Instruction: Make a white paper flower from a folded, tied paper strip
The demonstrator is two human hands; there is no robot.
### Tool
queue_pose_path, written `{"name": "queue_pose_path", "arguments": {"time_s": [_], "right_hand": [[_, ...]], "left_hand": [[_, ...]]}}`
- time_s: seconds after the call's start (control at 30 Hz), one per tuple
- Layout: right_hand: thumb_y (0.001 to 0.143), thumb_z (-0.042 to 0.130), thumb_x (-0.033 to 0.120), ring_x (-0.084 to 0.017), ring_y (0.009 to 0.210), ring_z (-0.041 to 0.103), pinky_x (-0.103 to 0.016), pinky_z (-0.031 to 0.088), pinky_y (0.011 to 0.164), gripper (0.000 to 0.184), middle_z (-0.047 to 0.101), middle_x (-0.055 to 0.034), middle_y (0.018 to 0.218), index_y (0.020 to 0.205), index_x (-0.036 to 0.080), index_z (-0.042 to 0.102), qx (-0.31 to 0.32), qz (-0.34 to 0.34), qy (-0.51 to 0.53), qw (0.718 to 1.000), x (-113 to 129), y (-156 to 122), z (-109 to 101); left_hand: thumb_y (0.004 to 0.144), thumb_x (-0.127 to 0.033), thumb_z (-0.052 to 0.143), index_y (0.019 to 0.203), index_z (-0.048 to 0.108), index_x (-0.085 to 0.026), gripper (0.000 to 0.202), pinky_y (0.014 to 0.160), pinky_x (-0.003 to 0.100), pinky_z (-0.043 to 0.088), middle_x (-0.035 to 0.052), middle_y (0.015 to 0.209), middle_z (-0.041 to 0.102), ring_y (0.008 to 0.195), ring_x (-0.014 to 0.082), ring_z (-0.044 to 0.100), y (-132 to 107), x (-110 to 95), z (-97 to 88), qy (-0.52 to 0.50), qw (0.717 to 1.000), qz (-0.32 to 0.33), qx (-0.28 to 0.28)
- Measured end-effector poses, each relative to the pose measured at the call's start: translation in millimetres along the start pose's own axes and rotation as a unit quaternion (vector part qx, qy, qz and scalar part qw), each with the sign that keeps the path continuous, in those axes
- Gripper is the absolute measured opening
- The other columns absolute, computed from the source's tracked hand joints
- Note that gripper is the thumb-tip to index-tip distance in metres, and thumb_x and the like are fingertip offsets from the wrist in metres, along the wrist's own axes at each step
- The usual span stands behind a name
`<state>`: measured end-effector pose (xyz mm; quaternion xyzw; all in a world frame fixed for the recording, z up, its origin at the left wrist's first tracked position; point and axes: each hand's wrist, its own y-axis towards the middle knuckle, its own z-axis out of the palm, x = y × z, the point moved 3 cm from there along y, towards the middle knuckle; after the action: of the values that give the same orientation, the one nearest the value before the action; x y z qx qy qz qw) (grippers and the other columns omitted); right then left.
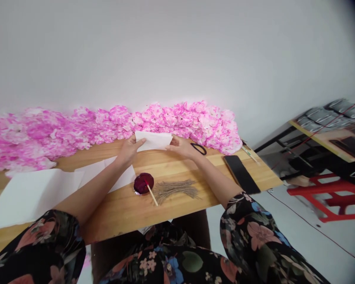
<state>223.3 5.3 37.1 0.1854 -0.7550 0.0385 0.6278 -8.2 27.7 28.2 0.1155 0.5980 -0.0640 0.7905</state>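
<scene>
On the bench (114, 219), kit's packed fairly tight; main risk imo = red liquid + white paper. Going big to small.

Flower pile (192, 122), pink/white, runs along the wall. Hands are right up near it; reaching farther fwd could squash petals. Can't tell if anything touches.

Loose sheets (32, 193) lie flat, left side. L forearm passes over them; a low sleeve could drag or crease them. Their R corner is just beside the dish, so any drip prob. stains it.

Black slab (241, 174), maybe a phone, flat nr the R end, outside the R forearm. Elbow swing could shove it off the edge.

White paper (154, 141) is up at the far side, in front of the flowers, between both hands. L hand (130, 149): grip closed on its L end, thumb on top. R hand (179, 146): grip closed on the R end. Uneven pull = skew or tear, I'd guess. Layer count: can't tell.

Twig bundle (176, 189) is loose, no tie visible; a sleeve brush could scatter it.

Containers: 1 obvious, the dish (139, 188). Holds dark red liquid, level unclear. Stick (152, 194) stands in it, tilted, free end out over the rim twd the twigs. Snag that end w/ a cuff & the dish could tip; twigs + sheets get it first.
</scene>
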Motion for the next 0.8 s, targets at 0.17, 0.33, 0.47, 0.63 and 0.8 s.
{"name": "queue_pose_path", "arguments": {"time_s": [0.17,0.33,0.47,0.63,0.8], "right_hand": [[0.083,0.07,0.05,-0.025,0.101,0.069,-0.042,0.054,0.095,0.037,0.076,-0.0069,0.102,0.101,0.018,0.071,-0.063,0.013,-0.075,0.995,-24.7,0.1,11.3],[0.082,0.073,0.044,-0.024,0.11,0.068,-0.04,0.053,0.097,0.051,0.073,-0.0087,0.118,0.126,0.021,0.061,-0.091,-0.004,-0.054,0.994,-23.5,-3.6,13.3],[0.08,0.073,0.046,-0.022,0.1,0.07,-0.038,0.055,0.09,0.056,0.074,-0.0071,0.11,0.126,0.023,0.052,-0.122,0.016,-0.002,0.992,-23.1,-6.6,10.0],[0.082,0.071,0.045,-0.02,0.093,0.07,-0.037,0.055,0.09,0.049,0.074,-0.0052,0.101,0.12,0.022,0.052,-0.127,0.024,-0.011,0.992,-21.7,-10.8,4.0],[0.083,0.066,0.041,-0.021,0.094,0.071,-0.038,0.054,0.092,0.038,0.075,-0.0068,0.102,0.114,0.019,0.062,-0.116,0.032,-0.045,0.992,-25.9,-11.4,1.5]], "left_hand": [[0.056,-0.052,0.094,0.103,0.07,-0.015,0.065,0.094,0.04,0.057,0.0105,0.102,0.08,0.1,0.0274,0.074,-2.5,18.8,-11.8,0.035,0.998,-0.016,-0.04],[0.058,-0.058,0.092,0.099,0.072,-0.014,0.064,0.094,0.043,0.058,0.0118,0.101,0.08,0.098,0.029,0.075,-3.2,20.3,-12.8,0.059,0.997,-0.027,-0.043],[0.056,-0.056,0.094,0.096,0.072,-0.014,0.062,0.093,0.044,0.058,0.0116,0.099,0.08,0.096,0.0295,0.075,-4.0,18.6,-10.9,0.057,0.997,-0.034,-0.041],[0.06,-0.057,0.091,0.101,0.072,-0.013,0.063,0.094,0.044,0.058,0.0119,0.101,0.08,0.099,0.0301,0.075,-4.5,20.0,-10.9,0.06,0.997,-0.029,-0.038],[0.06,-0.053,0.091,0.105,0.071,-0.014,0.063,0.096,0.044,0.057,0.0113,0.102,0.08,0.103,0.0307,0.074,-3.1,21.4,-11.9,0.072,0.996,-0.013,-0.04]]}}
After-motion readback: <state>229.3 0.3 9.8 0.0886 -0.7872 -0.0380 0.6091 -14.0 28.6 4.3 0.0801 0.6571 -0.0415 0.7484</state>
